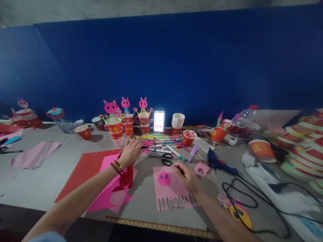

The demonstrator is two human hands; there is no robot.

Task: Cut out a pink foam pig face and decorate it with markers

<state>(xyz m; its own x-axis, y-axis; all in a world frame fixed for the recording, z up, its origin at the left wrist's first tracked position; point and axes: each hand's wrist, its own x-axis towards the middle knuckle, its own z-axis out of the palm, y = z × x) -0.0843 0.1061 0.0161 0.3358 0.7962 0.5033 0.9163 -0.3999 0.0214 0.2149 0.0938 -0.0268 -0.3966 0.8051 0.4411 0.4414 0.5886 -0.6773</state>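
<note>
My left hand (130, 152) reaches over the pink and red sheets beside the stacked cups, its fingers apart and nothing visible in them. My right hand (185, 175) is closed above the light pink sheet (164, 191), its fingers curled together; anything inside them is too small to make out. On that sheet lies a round pink face (164, 178) with two dark eyes, above a row of cut slits. Black scissors (166, 159) rest just beyond the sheet. Pink cut scraps (118, 195) lie over a red sheet (83, 171) at the left.
Cup figures with pink faces (143, 117) stand at the back, near scattered markers (175, 152). A blue glue gun (219, 163), black cables, a white power strip (277, 198) and stacked cups (302, 148) occupy the right. A pink sheet (35, 154) lies far left.
</note>
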